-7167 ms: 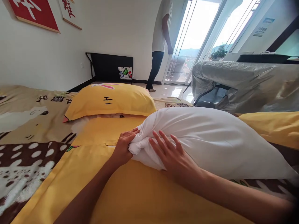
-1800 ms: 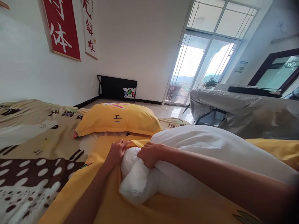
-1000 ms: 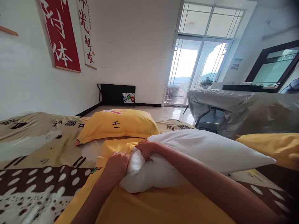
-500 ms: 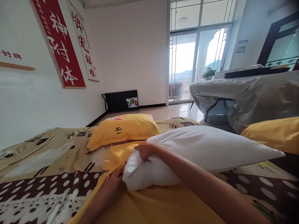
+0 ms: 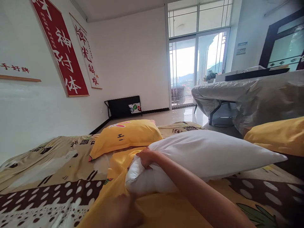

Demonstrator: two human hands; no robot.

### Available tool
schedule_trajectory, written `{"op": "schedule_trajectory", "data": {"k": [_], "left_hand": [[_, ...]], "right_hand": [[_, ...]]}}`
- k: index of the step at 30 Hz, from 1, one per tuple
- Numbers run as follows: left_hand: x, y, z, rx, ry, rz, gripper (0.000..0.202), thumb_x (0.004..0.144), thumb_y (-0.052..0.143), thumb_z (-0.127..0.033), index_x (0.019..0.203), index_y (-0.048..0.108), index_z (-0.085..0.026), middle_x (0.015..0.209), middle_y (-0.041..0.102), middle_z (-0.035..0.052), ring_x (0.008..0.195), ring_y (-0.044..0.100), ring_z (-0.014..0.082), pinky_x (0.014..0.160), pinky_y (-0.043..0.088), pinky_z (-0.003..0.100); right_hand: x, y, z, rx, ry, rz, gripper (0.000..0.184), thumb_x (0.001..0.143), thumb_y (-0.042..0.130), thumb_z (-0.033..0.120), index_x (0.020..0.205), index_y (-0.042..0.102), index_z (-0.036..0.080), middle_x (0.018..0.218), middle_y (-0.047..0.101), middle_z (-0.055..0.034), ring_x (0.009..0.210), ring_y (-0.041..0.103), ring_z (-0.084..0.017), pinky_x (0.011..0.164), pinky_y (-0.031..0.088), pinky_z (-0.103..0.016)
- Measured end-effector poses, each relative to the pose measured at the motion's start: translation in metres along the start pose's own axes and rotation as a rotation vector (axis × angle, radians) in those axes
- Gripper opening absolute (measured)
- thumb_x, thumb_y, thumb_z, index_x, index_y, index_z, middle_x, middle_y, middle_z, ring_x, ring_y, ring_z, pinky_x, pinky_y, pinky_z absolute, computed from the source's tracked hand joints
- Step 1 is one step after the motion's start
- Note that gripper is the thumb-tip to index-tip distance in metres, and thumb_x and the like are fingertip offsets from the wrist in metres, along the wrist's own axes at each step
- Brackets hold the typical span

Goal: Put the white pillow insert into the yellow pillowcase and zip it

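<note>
A bare white pillow [image 5: 204,155] lies across an empty yellow pillowcase [image 5: 163,209] spread on the bed. My right hand [image 5: 146,157] is closed on the bunched left end of the white pillow, my forearm running down to the lower right. My left hand [image 5: 123,210] sits low at the picture's bottom edge, just below that pillow end, resting on the yellow pillowcase; it is blurred and its fingers do not show clearly.
A filled yellow pillow [image 5: 125,136] lies behind, on a patterned brown and tan bedsheet [image 5: 47,186]. Another yellow pillow [image 5: 277,134] is at the right. A table under grey plastic [image 5: 249,95] stands beyond, by glass balcony doors [image 5: 194,69]. A black rack [image 5: 123,107] is against the far wall.
My left hand has slid down and back along the pillowcase towards me. My right hand keeps its grip on the pillow end. The view has tilted upward.
</note>
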State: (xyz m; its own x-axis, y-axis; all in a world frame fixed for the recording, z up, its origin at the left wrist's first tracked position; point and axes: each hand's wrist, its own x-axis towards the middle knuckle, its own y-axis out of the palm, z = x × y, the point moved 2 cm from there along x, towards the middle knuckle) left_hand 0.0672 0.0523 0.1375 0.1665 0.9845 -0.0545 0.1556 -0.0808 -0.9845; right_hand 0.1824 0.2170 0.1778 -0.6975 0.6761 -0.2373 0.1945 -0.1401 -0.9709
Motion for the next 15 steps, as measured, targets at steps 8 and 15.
{"op": "schedule_trajectory", "data": {"k": [8, 15], "left_hand": [[0.014, -0.042, -0.041, 0.034, -0.029, -0.063, 0.046, 0.083, 0.037, -0.050, 0.080, 0.066, -0.015, 0.082, 0.068, 0.0140, 0.081, 0.063, 0.0300, 0.068, 0.042, 0.037], [0.005, -0.028, -0.023, 0.086, 0.044, -0.008, 0.026, 0.076, 0.041, -0.031, 0.085, 0.062, -0.018, 0.088, 0.067, 0.0122, 0.082, 0.064, 0.0317, 0.070, 0.046, 0.041]], "right_hand": [[-0.049, 0.024, 0.033, -0.093, -0.085, -0.457, 0.046, 0.076, 0.052, 0.027, 0.118, 0.052, 0.009, 0.108, 0.060, -0.0167, 0.104, 0.053, -0.028, 0.096, 0.033, -0.043], [-0.134, 0.054, 0.040, -0.070, -0.200, -0.609, 0.062, 0.080, 0.051, 0.039, 0.137, 0.037, 0.021, 0.134, 0.046, -0.0148, 0.121, 0.042, -0.032, 0.101, 0.030, -0.047]]}}
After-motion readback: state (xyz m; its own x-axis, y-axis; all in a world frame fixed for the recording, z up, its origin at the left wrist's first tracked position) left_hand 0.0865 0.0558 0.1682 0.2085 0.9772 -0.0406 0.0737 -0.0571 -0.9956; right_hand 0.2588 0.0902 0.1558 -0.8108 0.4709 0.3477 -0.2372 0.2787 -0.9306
